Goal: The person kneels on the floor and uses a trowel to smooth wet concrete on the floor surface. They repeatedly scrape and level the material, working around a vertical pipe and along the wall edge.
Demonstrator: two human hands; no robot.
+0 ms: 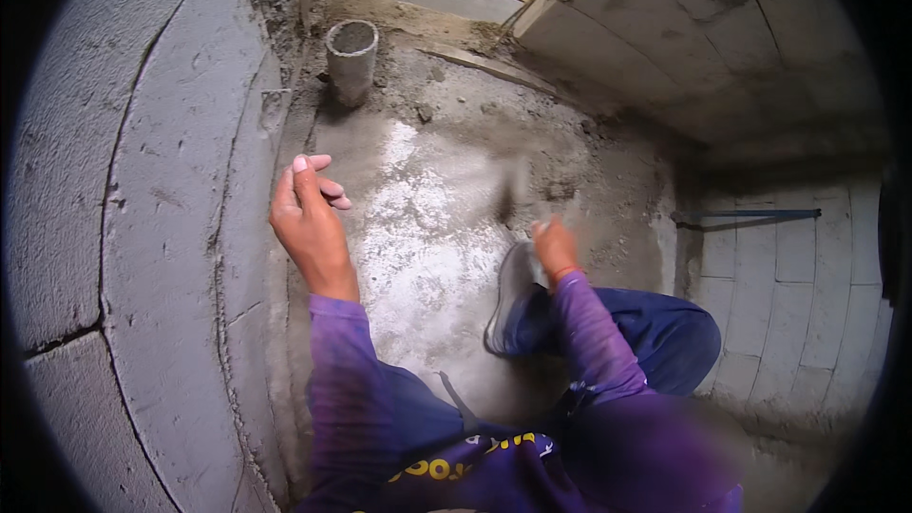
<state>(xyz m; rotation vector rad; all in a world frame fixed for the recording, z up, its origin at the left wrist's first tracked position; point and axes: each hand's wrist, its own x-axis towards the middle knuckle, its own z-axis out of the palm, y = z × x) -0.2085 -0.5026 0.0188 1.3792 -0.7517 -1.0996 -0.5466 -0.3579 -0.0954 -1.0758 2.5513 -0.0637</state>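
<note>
My left hand [313,228] is raised above the floor beside the block wall, its fingers loosely bent and apart, with nothing seen in it. Near my shoe, my right hand [555,249] is closed and smeared by motion. It grips a tool [513,192] whose dark head is too blurred to name and reaches up and left of the fist, over the floor. Below lies the dusty concrete floor [418,256], with a pale whitish patch running down its middle. Loose dirt and crumbs [579,171] lie to the right of the tool.
A round grey pipe [352,66] stands up from the floor at the far left. Block walls rise at the left [171,190] and right [798,294]. A dark bar [750,215] sticks out at the right. My grey shoe [514,299] is planted beside my right hand.
</note>
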